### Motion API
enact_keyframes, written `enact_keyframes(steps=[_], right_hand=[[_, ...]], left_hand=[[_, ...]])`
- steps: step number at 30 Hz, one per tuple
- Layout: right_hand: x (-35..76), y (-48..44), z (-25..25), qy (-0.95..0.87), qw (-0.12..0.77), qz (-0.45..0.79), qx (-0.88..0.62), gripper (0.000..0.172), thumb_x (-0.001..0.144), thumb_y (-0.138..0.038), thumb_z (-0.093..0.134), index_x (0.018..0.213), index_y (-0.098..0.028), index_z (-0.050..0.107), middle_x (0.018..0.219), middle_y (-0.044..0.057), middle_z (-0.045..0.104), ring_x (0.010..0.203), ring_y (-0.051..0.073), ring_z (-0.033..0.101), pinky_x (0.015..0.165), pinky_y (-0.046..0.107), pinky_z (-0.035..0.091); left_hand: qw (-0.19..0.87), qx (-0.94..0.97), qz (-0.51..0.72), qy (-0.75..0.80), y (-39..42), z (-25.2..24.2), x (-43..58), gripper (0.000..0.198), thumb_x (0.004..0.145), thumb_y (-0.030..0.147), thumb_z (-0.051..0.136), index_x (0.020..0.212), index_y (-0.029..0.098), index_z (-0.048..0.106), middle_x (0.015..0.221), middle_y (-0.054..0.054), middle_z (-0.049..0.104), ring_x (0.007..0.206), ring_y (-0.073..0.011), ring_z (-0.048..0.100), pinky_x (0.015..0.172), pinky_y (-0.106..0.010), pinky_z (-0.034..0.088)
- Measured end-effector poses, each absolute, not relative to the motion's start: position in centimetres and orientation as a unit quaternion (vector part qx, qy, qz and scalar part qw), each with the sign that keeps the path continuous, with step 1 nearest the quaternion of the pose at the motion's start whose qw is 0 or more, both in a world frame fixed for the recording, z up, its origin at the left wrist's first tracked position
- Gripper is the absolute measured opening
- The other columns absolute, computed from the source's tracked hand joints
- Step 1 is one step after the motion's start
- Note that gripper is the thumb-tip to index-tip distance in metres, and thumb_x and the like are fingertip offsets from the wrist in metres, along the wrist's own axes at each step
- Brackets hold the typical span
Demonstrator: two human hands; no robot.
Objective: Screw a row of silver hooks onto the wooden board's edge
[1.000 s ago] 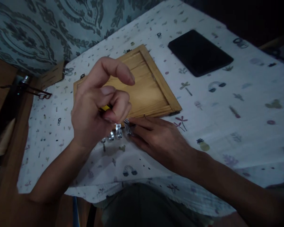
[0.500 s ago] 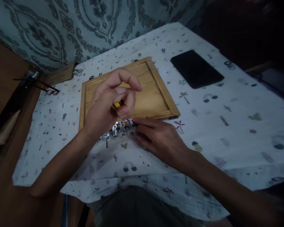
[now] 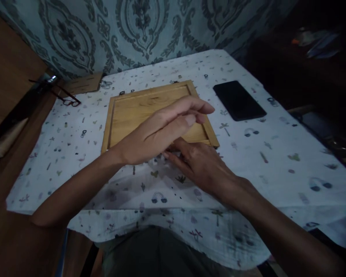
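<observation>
Above the front part of a framed wooden board, my left hand stretches to the right. Its fingers are extended, with the thumb lying along them; its palm side is hidden. My right hand is at the board's front edge, partly beneath my left hand. The right thumb and forefinger are closed around the end of a shiny metal piece with several clip-like loops. My left hand covers most of that piece, so only small glints show.
A black tablet lies right of the board on the patterned tablecloth. Eyeglasses and a piece of brown cardboard are at the back left. A patterned wall covering stands behind the table.
My left hand has reached right and its curled fingers have straightened. The small yellow thing at its fingers is now out of sight. My right hand stays near the metal piece; the camera has tilted up.
</observation>
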State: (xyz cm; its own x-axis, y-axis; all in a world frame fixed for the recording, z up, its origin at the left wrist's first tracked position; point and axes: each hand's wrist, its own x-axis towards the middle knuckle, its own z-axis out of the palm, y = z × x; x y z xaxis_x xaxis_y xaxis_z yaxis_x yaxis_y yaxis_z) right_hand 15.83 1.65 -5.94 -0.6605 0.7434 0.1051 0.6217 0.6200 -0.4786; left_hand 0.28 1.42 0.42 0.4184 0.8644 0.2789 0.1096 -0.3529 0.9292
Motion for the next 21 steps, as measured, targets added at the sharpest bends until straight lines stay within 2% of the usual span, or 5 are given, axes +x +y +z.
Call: enact_keyframes(steps=[5,10,14,17,21], right_hand=[[15.1,1.9,-5.7,-0.893,0.159,0.14,-0.398,0.03,0.095,-0.032,0.041,0.079,-0.018,0.063,0.064,0.005,0.066,0.052,0.017,0.057,0.047,0.027,0.027],[15.0,1.9,-5.7,-0.888,0.162,0.148,-0.404,0.028,0.093,-0.03,0.042,0.082,-0.018,0.065,0.064,0.004,0.064,0.052,0.016,0.055,0.047,0.026,0.024],[14.9,1.9,-5.4,-0.883,0.139,0.169,-0.416,0.029,0.094,-0.031,0.041,0.085,-0.018,0.066,0.07,0.006,0.066,0.061,0.02,0.06,0.05,0.027,0.025],[14.7,1.9,-5.2,-0.881,0.121,0.176,-0.422,0.029,0.094,-0.03,0.04,0.088,-0.017,0.066,0.075,0.007,0.067,0.065,0.021,0.062,0.053,0.028,0.03],[15.0,1.9,-5.7,-0.884,0.115,0.158,-0.424,0.032,0.094,-0.031,0.039,0.087,-0.015,0.065,0.072,0.009,0.066,0.064,0.022,0.062,0.056,0.03,0.036]], left_hand=[[0.431,0.733,0.403,0.337,1.2,0.4,0.5,0.027,0.091,0.02,0.043,0.104,0.015,0.066,0.103,-0.002,0.067,0.104,-0.0152,0.062,0.095,-0.026,0.046],[0.358,0.778,0.367,0.362,0.4,0.0,-0.2,0.031,0.097,0.032,0.035,0.102,0.018,0.062,0.101,-0.003,0.064,0.107,-0.0173,0.06,0.093,-0.03,0.049],[0.341,0.766,0.388,0.384,-0.3,0.3,-0.9,0.02,0.094,0.03,0.045,0.099,0.02,0.061,0.1,-0.002,0.064,0.1,-0.0176,0.062,0.089,-0.031,0.051],[0.357,0.745,0.415,0.381,-0.9,0.6,-0.8,0.014,0.093,0.024,0.048,0.098,0.018,0.06,0.098,-0.002,0.064,0.095,-0.0158,0.062,0.087,-0.028,0.051],[0.424,0.697,0.455,0.358,-1.0,0.1,0.4,0.02,0.095,0.015,0.038,0.103,0.018,0.056,0.088,0.0,0.058,0.08,-0.0097,0.057,0.076,-0.023,0.049]])
